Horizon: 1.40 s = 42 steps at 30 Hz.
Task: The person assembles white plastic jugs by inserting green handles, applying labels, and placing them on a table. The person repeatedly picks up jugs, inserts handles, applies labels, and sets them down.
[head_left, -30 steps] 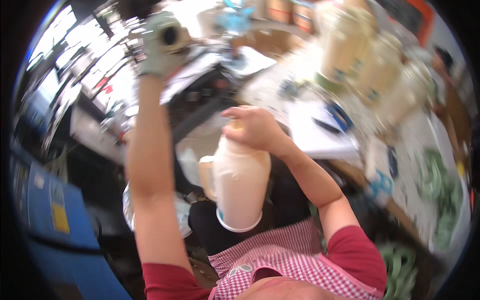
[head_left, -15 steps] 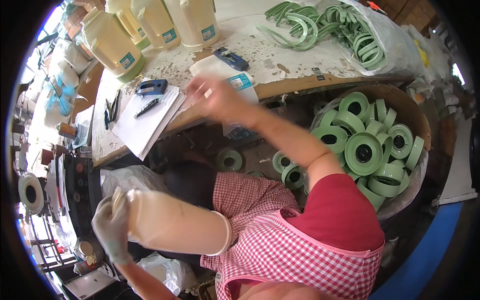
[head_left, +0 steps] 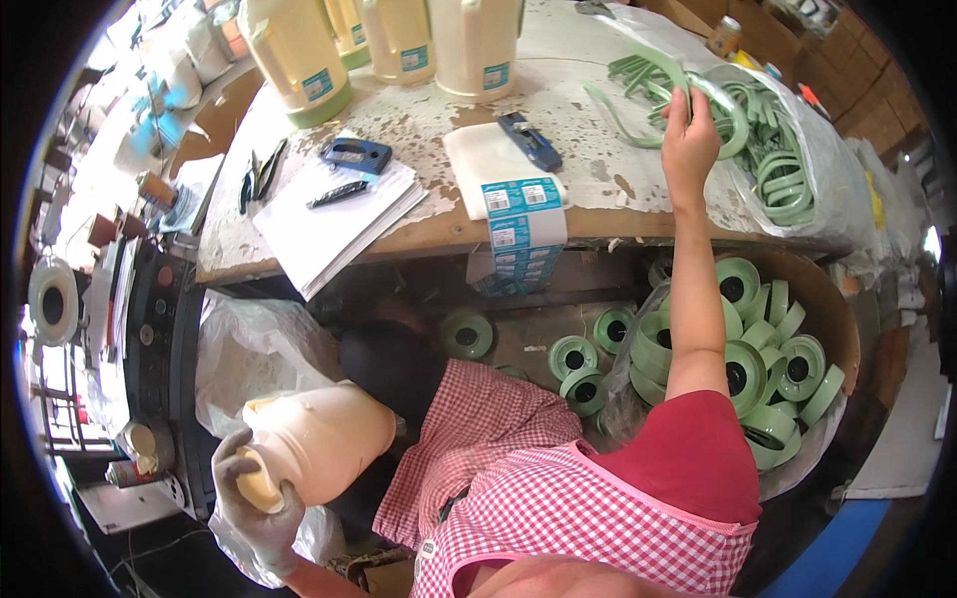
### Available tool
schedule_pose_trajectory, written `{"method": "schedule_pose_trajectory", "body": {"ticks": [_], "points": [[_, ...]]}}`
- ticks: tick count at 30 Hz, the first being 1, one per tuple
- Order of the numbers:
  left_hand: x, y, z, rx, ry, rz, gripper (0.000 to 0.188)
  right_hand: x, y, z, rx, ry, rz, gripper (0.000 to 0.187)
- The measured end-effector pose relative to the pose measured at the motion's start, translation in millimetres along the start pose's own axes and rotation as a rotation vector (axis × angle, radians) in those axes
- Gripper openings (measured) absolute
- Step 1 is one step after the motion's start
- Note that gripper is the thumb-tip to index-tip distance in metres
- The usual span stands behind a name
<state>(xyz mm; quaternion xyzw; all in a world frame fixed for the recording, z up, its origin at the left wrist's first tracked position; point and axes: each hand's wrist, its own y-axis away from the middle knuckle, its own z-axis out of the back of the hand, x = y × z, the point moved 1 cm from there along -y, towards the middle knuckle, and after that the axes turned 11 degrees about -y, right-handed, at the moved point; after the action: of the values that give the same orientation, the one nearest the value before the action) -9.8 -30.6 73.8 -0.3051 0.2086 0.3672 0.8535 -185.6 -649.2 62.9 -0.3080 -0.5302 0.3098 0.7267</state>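
Note:
My left hand (head_left: 261,513), in a pale glove, grips a cream plastic jug body (head_left: 334,439) by its rimmed mouth. The jug lies tilted over my lap, its mouth toward the lower left. Far to the right, my bare right hand (head_left: 690,149) is stretched over the worn white table. Its fingers close on a curved green plastic handle (head_left: 735,112). Beneath and beside that hand lies a heap of similar green handles (head_left: 783,179), spilling from a white plastic bag (head_left: 812,149).
Several cream jugs (head_left: 474,45) stand at the table's back left. Nearer lie blue label strips (head_left: 523,234), two blue staplers (head_left: 356,154), paper (head_left: 339,219), a black pen (head_left: 337,194) and pliers (head_left: 264,174). A lined carton (head_left: 847,299) of green rings (head_left: 738,284) stands below right.
My right hand has swung from above the labels to the far right and taken hold of a green handle. The jug in my left hand has turned, its mouth now lower.

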Motion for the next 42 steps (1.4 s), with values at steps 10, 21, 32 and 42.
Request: {"method": "schedule_pose_trajectory", "body": {"ticks": [10,21,32,42], "points": [[29,-21,-17,-0.110,1.093,0.448,0.100,282,112,-139,1.664,-1.638,0.165,0.021],[91,40,-22,-0.393,-0.198,0.403,0.043,349,253,-177,1.552,-1.518,-1.149,0.076],[0,79,-37,-0.361,-0.262,-0.021,0.103,344,293,-156,1.279,-1.648,-1.339,0.026],[-28,78,-26,-0.342,-0.107,-0.010,0.089,350,301,-116,1.451,-1.439,-1.052,0.023]]}}
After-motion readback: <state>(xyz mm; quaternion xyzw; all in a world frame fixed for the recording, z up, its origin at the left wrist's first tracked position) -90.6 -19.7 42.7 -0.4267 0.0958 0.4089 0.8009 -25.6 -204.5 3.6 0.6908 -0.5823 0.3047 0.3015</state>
